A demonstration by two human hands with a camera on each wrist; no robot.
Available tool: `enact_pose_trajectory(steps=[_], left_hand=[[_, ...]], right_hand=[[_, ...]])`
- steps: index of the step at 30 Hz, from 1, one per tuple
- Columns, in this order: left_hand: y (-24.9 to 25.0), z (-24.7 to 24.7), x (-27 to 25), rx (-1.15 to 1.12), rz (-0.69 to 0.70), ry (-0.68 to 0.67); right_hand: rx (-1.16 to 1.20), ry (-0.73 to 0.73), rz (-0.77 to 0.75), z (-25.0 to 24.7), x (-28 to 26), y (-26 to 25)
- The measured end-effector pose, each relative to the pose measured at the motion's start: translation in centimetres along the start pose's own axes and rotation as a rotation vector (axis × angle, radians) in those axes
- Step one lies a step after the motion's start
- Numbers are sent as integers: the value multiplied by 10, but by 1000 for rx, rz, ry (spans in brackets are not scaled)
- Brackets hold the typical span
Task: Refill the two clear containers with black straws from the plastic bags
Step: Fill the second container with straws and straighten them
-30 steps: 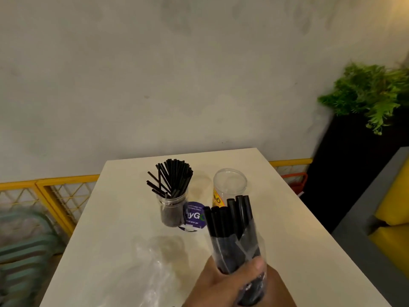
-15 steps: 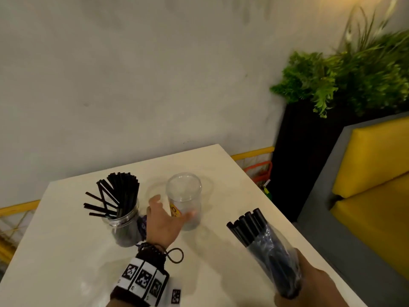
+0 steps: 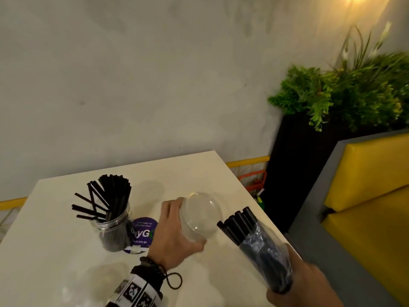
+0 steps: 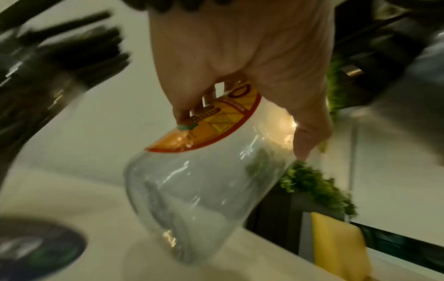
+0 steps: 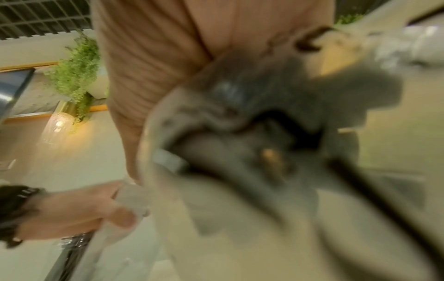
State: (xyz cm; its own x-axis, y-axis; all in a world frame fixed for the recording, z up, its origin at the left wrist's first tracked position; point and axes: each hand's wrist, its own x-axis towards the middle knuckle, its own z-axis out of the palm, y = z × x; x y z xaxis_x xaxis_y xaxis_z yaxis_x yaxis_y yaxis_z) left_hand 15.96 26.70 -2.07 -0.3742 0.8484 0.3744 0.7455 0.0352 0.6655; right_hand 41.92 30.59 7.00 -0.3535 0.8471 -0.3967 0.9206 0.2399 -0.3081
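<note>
Half a second ago our left hand (image 3: 174, 235) was only reaching, fingers loose, beside the empty jar (image 3: 200, 216), which stood upright on the counter (image 3: 55, 251). Now that grip is wrapped round the jar — thumb on one side, fingers on the other, over the orange label in the left wrist view — and the jar is lifted and tilted, its mouth turned toward the right hand. That matters: the one container not yet filled is now in hand and angled to take straws, instead of standing where we would have to aim from above.

Our right hand (image 3: 294, 291) grips the bag (image 3: 265, 251) near its lower end, fingers closed round it. The straws (image 3: 239, 222) poke out of the bag's open top, just to the right of the left grip's jar and pointing up toward its rim, not yet inside. The right wrist view is too blurred to add anything about the fingers.

Left of the left grip, near the wrist, stands the full jar (image 3: 115, 231), straws fanned out above its rim — that half looks done. A purple sticker (image 3: 142, 231) lies on the counter between it and our left hand.

What is left, we judge, is to bring bag mouth and jar mouth together and slide the bundle in.
</note>
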Motion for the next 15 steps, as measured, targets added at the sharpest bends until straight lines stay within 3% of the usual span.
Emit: enact_pose_trajectory(steps=[2, 6, 15], left_hand=[[24, -11, -18, 92, 127, -103], [49, -35, -45, 272, 261, -156], [57, -62, -75, 311, 227, -198]], right_hand=[[-17, 28, -45, -6, -4, -2], [-233, 16, -101, -12, -12, -5], [-596, 97, -325, -27, -28, -7]])
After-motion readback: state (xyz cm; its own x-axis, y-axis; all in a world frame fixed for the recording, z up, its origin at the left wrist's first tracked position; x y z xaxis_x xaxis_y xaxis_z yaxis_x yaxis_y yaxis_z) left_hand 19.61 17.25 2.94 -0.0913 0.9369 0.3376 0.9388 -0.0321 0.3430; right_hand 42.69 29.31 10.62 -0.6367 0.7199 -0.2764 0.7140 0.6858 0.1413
